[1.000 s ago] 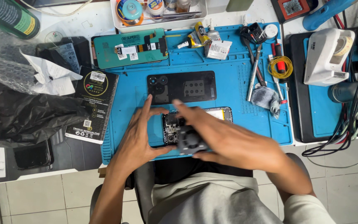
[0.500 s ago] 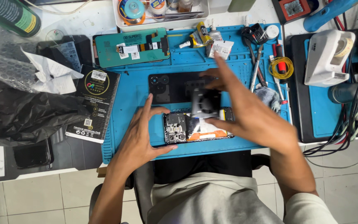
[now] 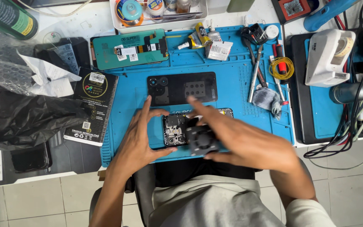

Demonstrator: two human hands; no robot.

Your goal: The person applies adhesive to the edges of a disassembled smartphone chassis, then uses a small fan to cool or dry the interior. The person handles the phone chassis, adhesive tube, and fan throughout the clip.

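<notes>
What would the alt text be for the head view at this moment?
Over a blue work mat, the left hand steadies an opened phone while the right hand holds a small black round part above it. A black back cover and a teal screen panel lie beyond, tools at right.

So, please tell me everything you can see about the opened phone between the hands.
The opened phone lies flat on the blue mat, its back cover removed, showing dark internal boards and small metal parts. The left hand steadies its left end. The right hand holds a small black round object over its middle, hiding much of the rest.
</notes>
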